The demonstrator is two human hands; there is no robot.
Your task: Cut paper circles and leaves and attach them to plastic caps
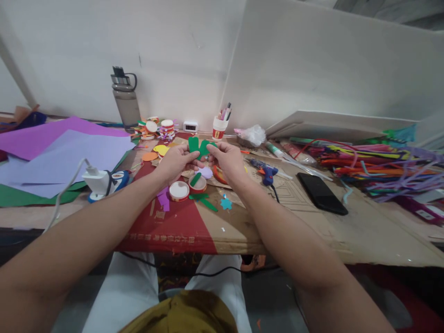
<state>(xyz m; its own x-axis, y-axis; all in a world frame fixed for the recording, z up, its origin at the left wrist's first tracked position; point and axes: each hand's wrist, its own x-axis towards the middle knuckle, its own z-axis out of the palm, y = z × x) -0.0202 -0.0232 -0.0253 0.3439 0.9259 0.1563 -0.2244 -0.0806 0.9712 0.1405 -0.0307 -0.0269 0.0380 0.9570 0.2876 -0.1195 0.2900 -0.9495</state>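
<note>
Both hands come together over the middle of the table, pinching green cut-out pieces [194,144] between fingertips and thumbs. My left hand [176,163] is closed on the left part; my right hand [227,159] is closed on the right part. Whether these pieces are joined cannot be made out. Below the hands lie a white round lid-like piece [179,190], a shallow round cup [198,184] with a green strip on it, loose green strips [208,204], a purple piece [163,200] and a blue star-shaped cut-out [226,202].
Purple and lilac sheets [83,150] spread at left beside a plug [97,179]. A water bottle [125,99] and a pen cup [219,127] stand along the wall. To the right are a blue glue gun [268,175], a black phone [322,193] and bundled pipe cleaners [374,169].
</note>
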